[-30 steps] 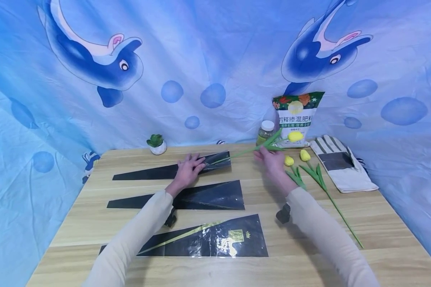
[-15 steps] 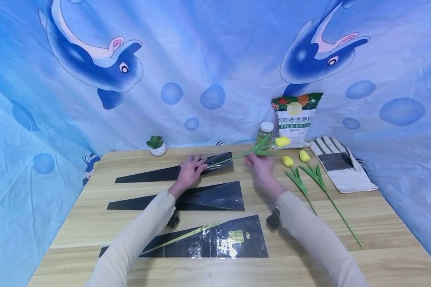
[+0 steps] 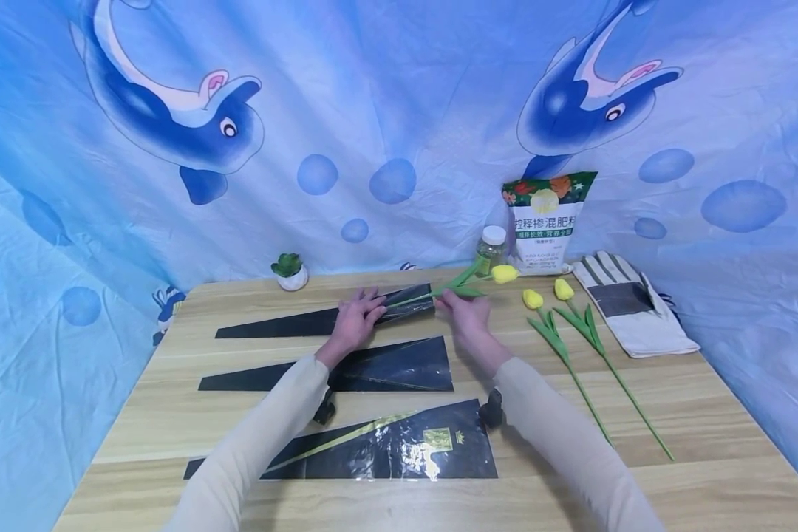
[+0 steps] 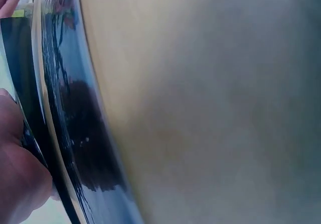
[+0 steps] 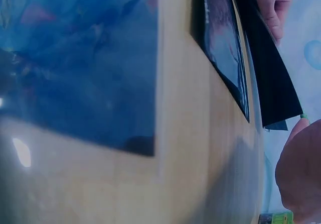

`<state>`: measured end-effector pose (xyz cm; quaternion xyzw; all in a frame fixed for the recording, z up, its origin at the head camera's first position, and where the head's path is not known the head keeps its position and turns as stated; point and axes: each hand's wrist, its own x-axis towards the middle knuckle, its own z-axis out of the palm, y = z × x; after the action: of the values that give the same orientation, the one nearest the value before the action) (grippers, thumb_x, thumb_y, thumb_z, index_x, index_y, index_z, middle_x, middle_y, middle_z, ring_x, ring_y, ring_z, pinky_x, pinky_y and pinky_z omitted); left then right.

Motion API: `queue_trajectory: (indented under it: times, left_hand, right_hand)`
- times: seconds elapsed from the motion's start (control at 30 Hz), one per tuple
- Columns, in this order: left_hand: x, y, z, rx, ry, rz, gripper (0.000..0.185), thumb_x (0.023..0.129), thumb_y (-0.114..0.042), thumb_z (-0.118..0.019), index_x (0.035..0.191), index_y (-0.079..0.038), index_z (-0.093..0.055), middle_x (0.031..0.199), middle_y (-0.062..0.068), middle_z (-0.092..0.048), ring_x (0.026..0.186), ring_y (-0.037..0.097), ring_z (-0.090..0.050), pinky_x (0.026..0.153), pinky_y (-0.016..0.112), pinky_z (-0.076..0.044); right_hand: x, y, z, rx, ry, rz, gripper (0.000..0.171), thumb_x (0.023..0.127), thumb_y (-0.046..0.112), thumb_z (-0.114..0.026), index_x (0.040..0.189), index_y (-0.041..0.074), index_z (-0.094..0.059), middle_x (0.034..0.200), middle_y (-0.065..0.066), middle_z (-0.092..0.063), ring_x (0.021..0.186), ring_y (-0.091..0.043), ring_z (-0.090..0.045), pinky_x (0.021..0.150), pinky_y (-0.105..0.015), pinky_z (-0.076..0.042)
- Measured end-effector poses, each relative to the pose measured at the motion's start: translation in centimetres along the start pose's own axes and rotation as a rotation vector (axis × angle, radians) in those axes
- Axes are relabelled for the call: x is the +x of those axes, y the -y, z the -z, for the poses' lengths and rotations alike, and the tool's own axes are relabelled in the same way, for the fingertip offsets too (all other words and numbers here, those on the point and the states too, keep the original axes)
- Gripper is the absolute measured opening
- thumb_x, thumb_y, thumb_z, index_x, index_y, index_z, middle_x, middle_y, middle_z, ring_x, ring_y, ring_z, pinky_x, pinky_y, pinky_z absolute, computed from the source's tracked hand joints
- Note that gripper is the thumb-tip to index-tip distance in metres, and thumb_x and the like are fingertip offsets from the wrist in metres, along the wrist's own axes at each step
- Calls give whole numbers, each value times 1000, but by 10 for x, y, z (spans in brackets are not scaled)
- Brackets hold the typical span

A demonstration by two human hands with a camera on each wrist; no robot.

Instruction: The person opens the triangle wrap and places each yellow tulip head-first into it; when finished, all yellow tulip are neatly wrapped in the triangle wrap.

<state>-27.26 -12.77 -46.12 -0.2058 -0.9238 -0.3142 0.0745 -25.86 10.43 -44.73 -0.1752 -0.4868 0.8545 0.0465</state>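
Toward the back of the table, my right hand (image 3: 467, 314) pinches the green stem of an artificial yellow tulip (image 3: 505, 274) just below its leaves. The tulip's lower stem lies inside the open wide end of a long black tapered flower sleeve (image 3: 286, 325). My left hand (image 3: 357, 319) grips that sleeve near its middle. In the right wrist view the sleeve (image 5: 271, 78) stands off the table, and the right hand (image 5: 303, 169) is just beyond its mouth. At the left wrist view's edge, the left hand (image 4: 22, 184) is against the black film; its fingertips are mostly hidden.
Two more black sleeves lie nearer: a middle one (image 3: 392, 363) and a front one (image 3: 468, 458) with gold print. Two yellow tulips (image 3: 550, 336) lie at right beside a work glove (image 3: 628, 310). Behind stand a fertilizer bag (image 3: 545, 229), a white-capped jar (image 3: 491, 247) and a small potted plant (image 3: 291, 272).
The right hand has moved left, sliding the tulip stem farther into the far sleeve. The left hand has stayed almost in place on the sleeve, shifting slightly right.
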Motion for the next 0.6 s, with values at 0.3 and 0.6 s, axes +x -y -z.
queue_trajectory:
  times: [0.3, 0.6]
  left_hand:
    - [-1, 1, -1, -32, -21, -20, 33, 102, -18, -60, 129, -1, -66, 144, 20, -52, 140, 44, -35, 107, 77, -14]
    - [-2, 1, -1, -43, -25, -26, 33, 102, -18, -60, 129, -1, -66, 144, 21, -51, 139, 45, -35, 107, 77, -14]
  right_hand:
    - [5, -4, 2, 41, -10, 32, 34, 88, -9, -70, 119, -3, -58, 118, -26, -64, 109, -37, -66, 93, -39, -54]
    - [7, -5, 5, -17, 8, -15, 29, 94, 3, -68, 122, -1, -60, 113, -21, -67, 103, -28, -69, 86, -32, -57]
